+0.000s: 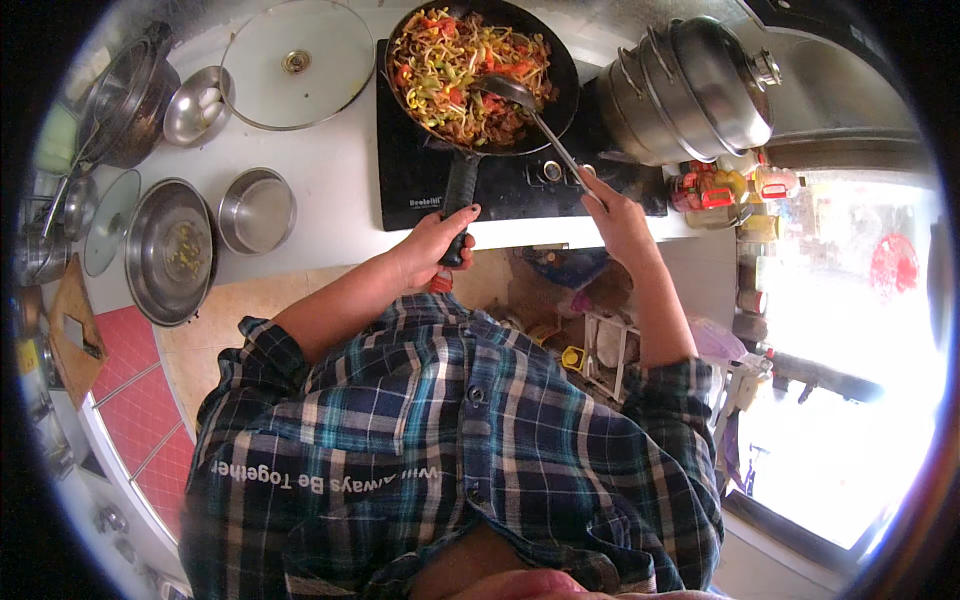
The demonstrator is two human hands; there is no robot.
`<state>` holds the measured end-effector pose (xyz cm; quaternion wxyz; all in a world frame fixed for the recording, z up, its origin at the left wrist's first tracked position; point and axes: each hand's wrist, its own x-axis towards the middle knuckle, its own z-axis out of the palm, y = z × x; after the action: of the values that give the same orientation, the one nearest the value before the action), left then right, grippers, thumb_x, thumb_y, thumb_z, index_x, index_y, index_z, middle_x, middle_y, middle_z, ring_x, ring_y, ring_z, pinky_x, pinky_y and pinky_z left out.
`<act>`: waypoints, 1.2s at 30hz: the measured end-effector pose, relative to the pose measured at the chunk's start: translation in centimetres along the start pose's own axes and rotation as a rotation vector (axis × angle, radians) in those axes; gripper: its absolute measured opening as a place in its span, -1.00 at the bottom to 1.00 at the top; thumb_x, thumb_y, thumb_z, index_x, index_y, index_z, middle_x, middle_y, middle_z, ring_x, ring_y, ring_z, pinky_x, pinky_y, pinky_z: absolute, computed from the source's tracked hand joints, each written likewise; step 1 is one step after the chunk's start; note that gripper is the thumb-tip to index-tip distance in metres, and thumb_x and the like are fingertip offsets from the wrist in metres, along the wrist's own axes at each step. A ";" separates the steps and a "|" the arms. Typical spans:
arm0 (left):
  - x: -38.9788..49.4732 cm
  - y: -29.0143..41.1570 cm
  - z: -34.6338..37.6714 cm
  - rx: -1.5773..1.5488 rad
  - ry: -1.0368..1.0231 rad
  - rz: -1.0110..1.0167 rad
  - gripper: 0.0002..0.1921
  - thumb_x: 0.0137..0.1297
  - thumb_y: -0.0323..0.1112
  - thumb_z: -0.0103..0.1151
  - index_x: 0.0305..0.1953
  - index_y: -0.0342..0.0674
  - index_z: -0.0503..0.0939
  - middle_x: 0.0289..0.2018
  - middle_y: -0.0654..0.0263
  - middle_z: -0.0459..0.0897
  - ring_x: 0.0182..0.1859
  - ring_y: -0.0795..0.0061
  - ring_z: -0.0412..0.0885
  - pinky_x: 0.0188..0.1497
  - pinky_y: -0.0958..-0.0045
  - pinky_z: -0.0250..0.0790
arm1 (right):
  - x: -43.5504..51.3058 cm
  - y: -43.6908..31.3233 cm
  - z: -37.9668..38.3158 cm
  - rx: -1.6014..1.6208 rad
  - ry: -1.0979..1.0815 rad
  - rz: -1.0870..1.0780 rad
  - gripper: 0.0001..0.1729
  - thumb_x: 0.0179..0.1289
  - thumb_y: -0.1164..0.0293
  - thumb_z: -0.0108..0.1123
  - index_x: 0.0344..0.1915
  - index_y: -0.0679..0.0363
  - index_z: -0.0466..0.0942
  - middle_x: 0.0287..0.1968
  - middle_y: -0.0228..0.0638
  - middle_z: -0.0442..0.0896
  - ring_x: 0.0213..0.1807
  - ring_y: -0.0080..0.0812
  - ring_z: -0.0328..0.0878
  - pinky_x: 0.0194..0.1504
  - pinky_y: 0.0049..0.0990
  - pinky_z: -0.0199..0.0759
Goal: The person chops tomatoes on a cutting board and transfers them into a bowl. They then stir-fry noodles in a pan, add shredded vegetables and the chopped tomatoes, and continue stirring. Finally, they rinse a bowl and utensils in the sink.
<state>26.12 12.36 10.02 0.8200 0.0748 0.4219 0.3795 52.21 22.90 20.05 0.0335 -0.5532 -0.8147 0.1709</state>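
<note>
My left hand [442, 244] is closed around the black handle [460, 184] of a frying pan on the black gas stove [420, 176]. In the pan lie bean sprouts with yellow heads, red pieces that look like tomato, and browned bits, all mixed together [457, 75]. My right hand [619, 217] grips the long metal handle of a ladle [510, 88], whose dark bowl rests face down on the food at the pan's right half.
A glass lid [330, 82], a steel bowl with whole white eggs [184, 127], an empty-looking steel pot [256, 214] and a steel basin with yellow bits [169, 277] stand left. At right are a stacked steamer [675, 90] and bottles [701, 191]. A cutting board [75, 337] lies far left.
</note>
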 end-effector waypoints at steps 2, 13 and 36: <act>0.1 -0.1 0.0 -0.042 -0.021 -0.002 -0.76 0.35 -0.06 0.20 -0.10 0.01 0.50 -0.48 0.46 0.49 -0.51 0.65 0.46 -0.42 0.46 0.41 | -0.8 0.7 -1.9 0.180 -0.057 0.072 -0.50 0.44 0.26 0.04 0.35 -0.23 0.36 -0.46 -0.28 0.58 -0.51 -0.37 0.47 -0.36 -0.40 0.41; 0.5 -0.2 0.2 -0.024 -0.034 0.045 -0.71 0.38 -0.02 0.17 -0.19 -0.07 0.41 -0.48 0.42 0.48 -0.52 0.62 0.46 -0.46 0.44 0.47 | 8.0 0.0 2.8 1.134 -0.222 0.514 -0.50 0.54 0.18 -0.08 0.42 -0.16 0.25 -0.70 -0.53 0.27 -0.77 -0.60 0.11 -0.74 -0.47 0.04; 1.4 -0.6 0.5 0.002 -0.012 0.018 -0.64 0.34 -0.01 0.21 -0.04 -0.11 0.50 -0.49 0.42 0.50 -0.50 0.62 0.47 -0.45 0.45 0.41 | -5.0 -1.6 -7.0 -0.168 -0.175 -0.053 -0.49 0.40 0.25 0.06 0.32 -0.32 0.35 -0.29 0.01 0.67 -0.28 0.08 0.64 -0.21 -0.10 0.53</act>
<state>27.32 13.00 9.25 0.8191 0.0814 0.4166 0.3859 54.46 19.49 27.79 -0.0798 -0.5152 -0.8403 0.1489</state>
